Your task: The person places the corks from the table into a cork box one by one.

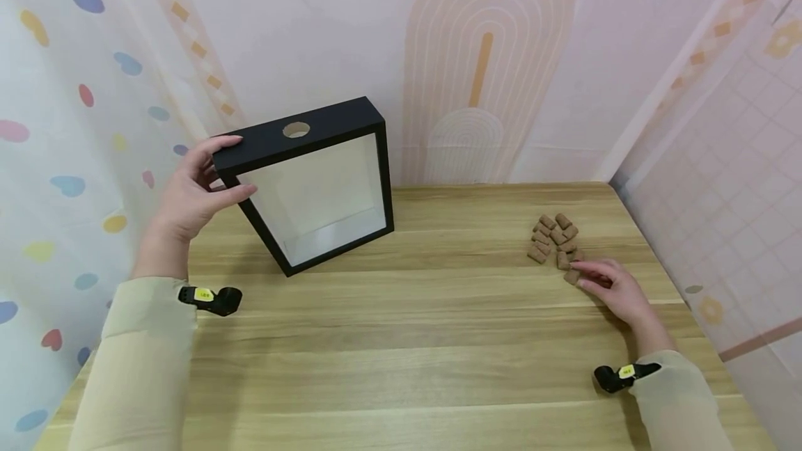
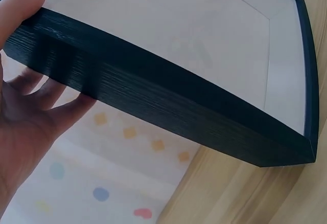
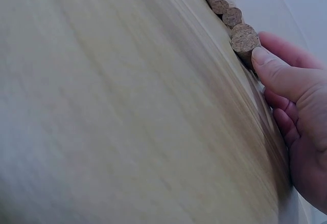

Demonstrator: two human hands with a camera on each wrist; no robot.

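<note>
Brown cork (image 1: pixel 571 275) under right hand (image 1: pixel 617 292); black, glass-fronted, holed frame (image 1: pixel 311 183).

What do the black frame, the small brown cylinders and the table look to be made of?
Frame: likely wood or wood composite, matte black; fine grain lines show on its side in the left wrist view. Its pane looks like clear glass or plastic; I cannot tell which.
Cylinders: probably cork, tan with speckled, pitted ends.
Table: light wood or wood-look laminate, with plank-like grain streaks.
</note>
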